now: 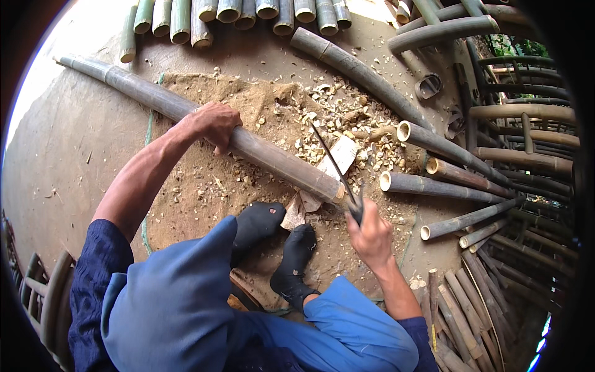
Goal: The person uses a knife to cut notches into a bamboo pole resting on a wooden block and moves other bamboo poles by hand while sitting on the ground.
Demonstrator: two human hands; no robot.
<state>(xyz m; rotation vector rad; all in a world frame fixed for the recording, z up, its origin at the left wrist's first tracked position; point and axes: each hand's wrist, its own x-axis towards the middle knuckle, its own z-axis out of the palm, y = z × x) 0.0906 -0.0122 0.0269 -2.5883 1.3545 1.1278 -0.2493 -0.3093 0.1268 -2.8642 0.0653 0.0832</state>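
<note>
A long grey-brown bamboo pole [273, 155] slants from the far left down to the middle, its near end just above my socked feet. My left hand [217, 124] is wrapped over the pole around its middle. In my right hand [372, 230] is the handle of a long, narrow-bladed knife [328, 152]. The blade points up and left, passing close beside the pole's cut end; whether it touches cannot be made out. A pale wood block [342, 155] shows past the pole, and another pale piece [294, 214] lies on the near side, by my feet.
Burlap sacking [180, 214] covers the floor beneath, strewn with wood chips [328, 102]. Bamboo lengths [180, 25] line the far edge. More poles [440, 185] lie at right, beside bamboo frames [527, 111] and a pile of thin bamboo sticks [465, 301]. Sandals [428, 87] lie beyond.
</note>
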